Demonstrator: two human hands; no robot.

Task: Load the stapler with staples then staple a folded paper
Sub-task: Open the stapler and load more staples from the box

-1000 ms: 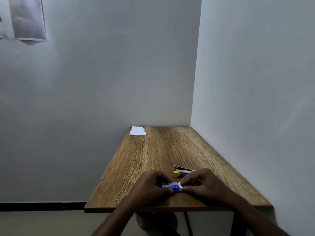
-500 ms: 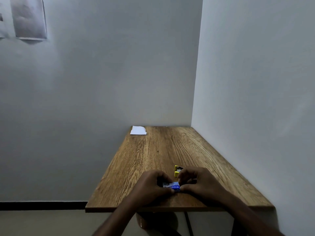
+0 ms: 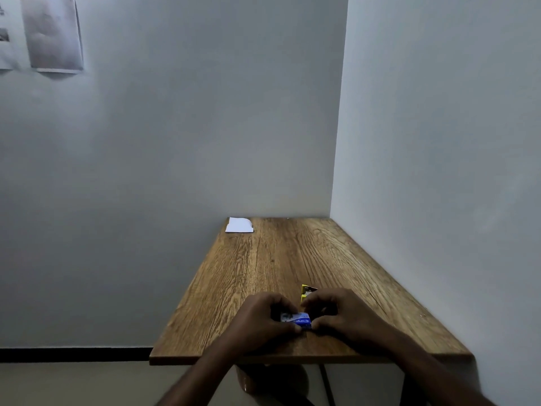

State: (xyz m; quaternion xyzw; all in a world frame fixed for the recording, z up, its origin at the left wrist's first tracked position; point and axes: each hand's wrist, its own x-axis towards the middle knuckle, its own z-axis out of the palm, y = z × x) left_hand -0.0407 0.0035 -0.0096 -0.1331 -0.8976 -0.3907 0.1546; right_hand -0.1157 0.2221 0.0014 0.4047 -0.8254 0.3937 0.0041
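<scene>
A small blue and white staple box (image 3: 296,319) lies near the front edge of the wooden table (image 3: 275,259). My left hand (image 3: 260,320) grips its left end with curled fingers. My right hand (image 3: 336,315) pinches its right end. Just behind my right hand, a yellow and black stapler (image 3: 307,290) shows only its left tip; the rest is hidden by my fingers. A folded white paper (image 3: 239,225) lies at the table's far left corner, well away from both hands.
Walls close the table in at the back and along its right side. Paper sheets (image 3: 49,33) hang on the wall at the upper left. Below the table's front edge, a rounded brown object (image 3: 272,379) and dark table legs show.
My right hand has shifted left and forward over the stapler, covering most of it. The left hand and the staple box have stayed in place.
</scene>
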